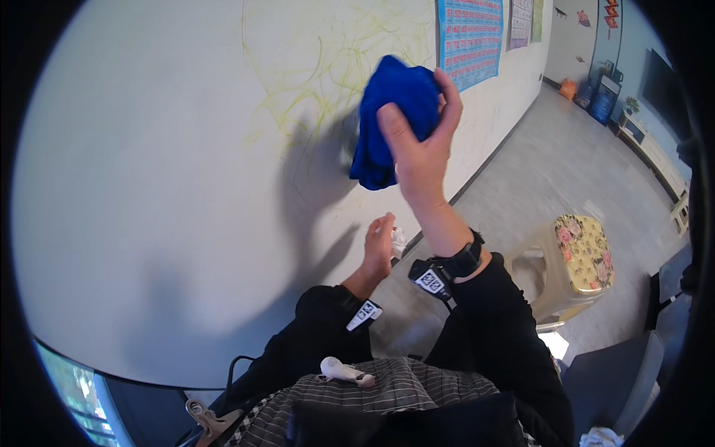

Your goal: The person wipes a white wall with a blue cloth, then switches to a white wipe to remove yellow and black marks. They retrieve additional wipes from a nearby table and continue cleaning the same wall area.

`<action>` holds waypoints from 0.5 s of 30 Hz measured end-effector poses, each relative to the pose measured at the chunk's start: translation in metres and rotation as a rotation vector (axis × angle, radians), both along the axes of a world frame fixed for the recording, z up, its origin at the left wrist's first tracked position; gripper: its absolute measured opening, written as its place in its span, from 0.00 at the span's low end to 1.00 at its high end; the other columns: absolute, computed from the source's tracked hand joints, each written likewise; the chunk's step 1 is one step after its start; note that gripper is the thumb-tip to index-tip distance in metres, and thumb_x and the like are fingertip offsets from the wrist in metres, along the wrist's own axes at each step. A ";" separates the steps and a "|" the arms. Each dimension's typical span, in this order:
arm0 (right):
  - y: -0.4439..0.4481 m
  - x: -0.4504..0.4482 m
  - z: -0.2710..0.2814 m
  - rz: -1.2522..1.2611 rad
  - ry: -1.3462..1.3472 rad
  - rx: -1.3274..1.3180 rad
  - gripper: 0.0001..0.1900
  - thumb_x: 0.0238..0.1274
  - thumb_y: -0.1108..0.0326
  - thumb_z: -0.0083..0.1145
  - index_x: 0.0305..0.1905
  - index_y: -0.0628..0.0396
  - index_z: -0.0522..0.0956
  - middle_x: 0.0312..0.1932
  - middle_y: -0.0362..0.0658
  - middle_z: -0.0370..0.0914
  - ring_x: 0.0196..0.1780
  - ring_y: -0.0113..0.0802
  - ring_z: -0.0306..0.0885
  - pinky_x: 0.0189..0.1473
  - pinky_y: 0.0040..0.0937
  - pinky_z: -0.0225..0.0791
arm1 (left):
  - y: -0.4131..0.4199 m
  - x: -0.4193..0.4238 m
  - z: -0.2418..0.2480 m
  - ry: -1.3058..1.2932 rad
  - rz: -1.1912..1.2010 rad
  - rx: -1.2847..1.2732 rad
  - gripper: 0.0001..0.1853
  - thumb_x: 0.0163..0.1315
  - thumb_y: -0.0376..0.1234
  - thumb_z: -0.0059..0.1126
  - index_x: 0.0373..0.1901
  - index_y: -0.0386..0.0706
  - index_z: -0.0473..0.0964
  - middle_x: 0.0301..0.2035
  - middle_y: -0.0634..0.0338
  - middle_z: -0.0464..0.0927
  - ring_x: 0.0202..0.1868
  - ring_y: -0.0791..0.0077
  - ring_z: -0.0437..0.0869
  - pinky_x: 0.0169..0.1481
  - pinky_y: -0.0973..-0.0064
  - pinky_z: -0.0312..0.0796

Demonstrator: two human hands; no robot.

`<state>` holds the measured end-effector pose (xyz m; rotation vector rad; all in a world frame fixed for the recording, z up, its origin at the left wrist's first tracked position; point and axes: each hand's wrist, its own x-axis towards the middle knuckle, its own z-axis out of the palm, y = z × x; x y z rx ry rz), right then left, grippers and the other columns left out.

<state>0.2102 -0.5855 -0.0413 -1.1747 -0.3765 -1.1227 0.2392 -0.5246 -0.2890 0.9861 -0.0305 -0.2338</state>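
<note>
My right hand grips a bunched blue cloth, thumb on the near side and fingers around its right edge. The cloth is against or just in front of a white wall; the exact contact is hidden. Yellow-green scribble marks spread over the wall to its left and above. Lower down, my left hand is near the wall with its fingers pointing up. A crumpled white tissue shows at its palm side, partly hidden by the hand.
A blue number chart hangs right of the cloth. A stool with a floral top stands on the grey floor at right. Dark chairs are at lower right. A metal clip sits at lower left, by my apron.
</note>
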 end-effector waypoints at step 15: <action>0.000 0.135 -0.072 -0.353 -0.296 -0.400 0.29 0.45 0.77 0.63 0.59 0.58 0.74 0.62 0.58 0.72 0.70 0.61 0.65 0.72 0.54 0.48 | 0.029 0.015 -0.033 0.410 -0.173 0.010 0.11 0.66 0.42 0.59 0.42 0.46 0.74 0.34 0.65 0.76 0.34 0.80 0.77 0.39 0.77 0.70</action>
